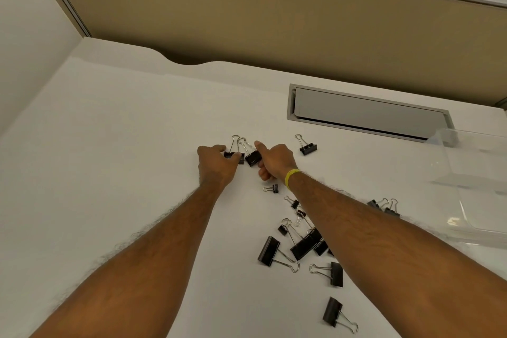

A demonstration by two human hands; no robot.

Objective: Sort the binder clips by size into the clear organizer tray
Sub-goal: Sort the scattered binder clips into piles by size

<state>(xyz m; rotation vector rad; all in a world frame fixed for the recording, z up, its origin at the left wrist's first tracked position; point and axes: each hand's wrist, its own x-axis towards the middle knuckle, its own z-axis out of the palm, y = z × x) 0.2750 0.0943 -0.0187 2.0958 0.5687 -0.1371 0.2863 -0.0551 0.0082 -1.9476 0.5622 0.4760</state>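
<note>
Two black binder clips lie side by side at the middle of the white desk (pixel 109 132). My left hand (pixel 215 163) pinches the left clip (pixel 233 155) by its black body. My right hand (pixel 275 160) grips the right clip (pixel 253 157) between thumb and curled fingers. Another medium clip (pixel 308 147) lies alone to the right. A tiny clip (pixel 273 188) lies just below my right hand. Several larger clips (pixel 301 248) are scattered under and beside my right forearm. The clear organizer tray (pixel 477 217) stands at the right edge, partly cut off.
A grey cable hatch (pixel 367 114) is set into the desk behind the clips. A tan partition wall (pixel 274 16) closes the far side. Two more clips (pixel 384 206) lie next to the tray.
</note>
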